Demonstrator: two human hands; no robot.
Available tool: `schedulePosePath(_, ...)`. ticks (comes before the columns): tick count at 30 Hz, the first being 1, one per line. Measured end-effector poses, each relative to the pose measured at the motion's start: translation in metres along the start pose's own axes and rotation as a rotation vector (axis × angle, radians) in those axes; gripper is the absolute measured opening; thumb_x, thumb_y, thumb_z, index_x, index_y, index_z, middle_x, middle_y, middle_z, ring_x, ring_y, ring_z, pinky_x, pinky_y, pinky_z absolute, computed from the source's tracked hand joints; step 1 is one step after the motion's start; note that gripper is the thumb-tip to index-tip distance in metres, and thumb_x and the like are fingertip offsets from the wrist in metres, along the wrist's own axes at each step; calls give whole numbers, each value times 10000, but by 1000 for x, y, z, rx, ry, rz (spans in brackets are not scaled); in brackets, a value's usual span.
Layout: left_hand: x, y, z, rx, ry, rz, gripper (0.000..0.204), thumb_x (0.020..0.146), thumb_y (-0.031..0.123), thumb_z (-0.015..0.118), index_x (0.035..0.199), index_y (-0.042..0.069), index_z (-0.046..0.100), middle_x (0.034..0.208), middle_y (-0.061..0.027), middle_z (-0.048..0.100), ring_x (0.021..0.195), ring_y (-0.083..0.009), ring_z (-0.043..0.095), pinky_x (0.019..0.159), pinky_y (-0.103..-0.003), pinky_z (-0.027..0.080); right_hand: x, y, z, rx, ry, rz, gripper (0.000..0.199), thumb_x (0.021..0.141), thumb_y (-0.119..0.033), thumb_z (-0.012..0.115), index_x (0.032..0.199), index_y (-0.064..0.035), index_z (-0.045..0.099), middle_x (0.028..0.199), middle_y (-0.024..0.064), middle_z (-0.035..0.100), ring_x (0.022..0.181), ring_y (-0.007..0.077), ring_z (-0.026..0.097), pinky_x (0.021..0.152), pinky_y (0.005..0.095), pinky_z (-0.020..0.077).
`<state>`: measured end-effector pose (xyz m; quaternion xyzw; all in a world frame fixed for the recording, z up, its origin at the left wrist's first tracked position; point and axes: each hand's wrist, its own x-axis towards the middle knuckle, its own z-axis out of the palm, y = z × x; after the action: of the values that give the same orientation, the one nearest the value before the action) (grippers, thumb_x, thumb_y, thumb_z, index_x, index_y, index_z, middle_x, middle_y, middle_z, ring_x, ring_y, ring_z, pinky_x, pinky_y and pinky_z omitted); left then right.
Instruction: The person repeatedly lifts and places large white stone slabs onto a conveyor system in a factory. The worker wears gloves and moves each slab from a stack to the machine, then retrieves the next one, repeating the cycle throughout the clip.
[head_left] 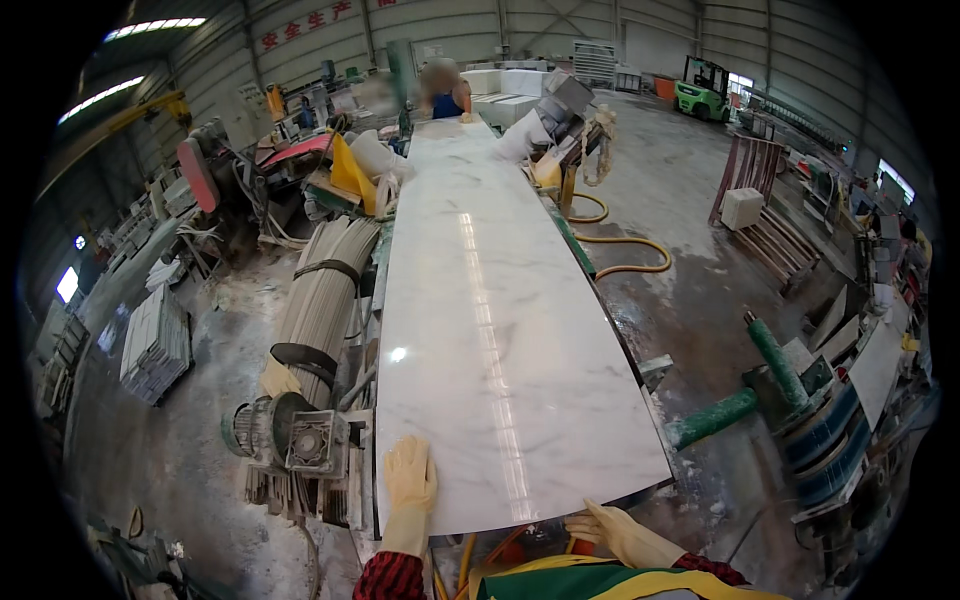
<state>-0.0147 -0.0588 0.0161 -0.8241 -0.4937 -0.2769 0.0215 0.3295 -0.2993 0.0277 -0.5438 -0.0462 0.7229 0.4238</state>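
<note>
A long white stone slab (500,330) with faint grey veins stretches away in front of me, its polished top reflecting a line of lights. My left hand (410,478), in a cream rubber glove, lies flat on the slab's near left corner with its fingers pointing forward. At the near edge, right of the middle, my gloved right hand (622,533) grips the slab's rim. Its thumb rests by the top edge and the other fingers sit lower, partly hidden. Red-and-black checked sleeves cover both my forearms.
Left of the slab are a motor with gearbox (310,437) and a bundle of strapped strips (325,290). A green pipe (712,418) juts in from the right, and a yellow hose (640,255) curls on the floor. Another person (445,95) stands at the far end; a green forklift (703,92) is farther back.
</note>
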Motion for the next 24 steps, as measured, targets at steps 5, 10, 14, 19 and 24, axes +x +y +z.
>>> schedulePosePath(5,-46,8,-34,-68,-23,93,446,927,167,717,1360,82,653,1433,-202,644,1348,-395,585,1133,-553,390,25,11,13,151,58,-166,677,1165,-407,522,1523,158,415,1550,413,479,1423,489,547,1250,524,462)
schedulePosePath(10,-72,3,-51,-86,-72,91,440,932,167,722,1362,91,664,1408,-199,664,1332,-377,608,1122,-561,395,25,19,9,46,33,-221,678,1164,-392,536,1520,171,409,1500,398,540,1422,451,562,1225,531,483)
schedulePosePath(14,-56,-17,-55,-121,-121,172,436,944,196,714,1369,111,670,1399,-166,681,1321,-360,619,1105,-582,401,36,31,-7,135,6,-146,641,1177,-366,511,1555,139,401,1539,346,538,1439,431,550,1230,492,472)
schedulePosePath(19,-26,-47,-41,-49,-146,73,400,981,253,672,1369,159,662,1403,-121,678,1325,-353,602,1076,-588,418,68,58,-29,-348,-154,-522,677,1099,-504,613,1592,-55,501,1595,199,564,1423,333,584,1201,453,502)
schedulePosePath(24,-29,-51,-24,-86,-8,81,379,991,201,657,1362,127,639,1387,-177,647,1330,-434,564,1133,-576,431,73,65,-15,-71,-163,-546,587,1117,-370,610,1510,54,513,1493,238,624,1398,372,601,1175,492,530)
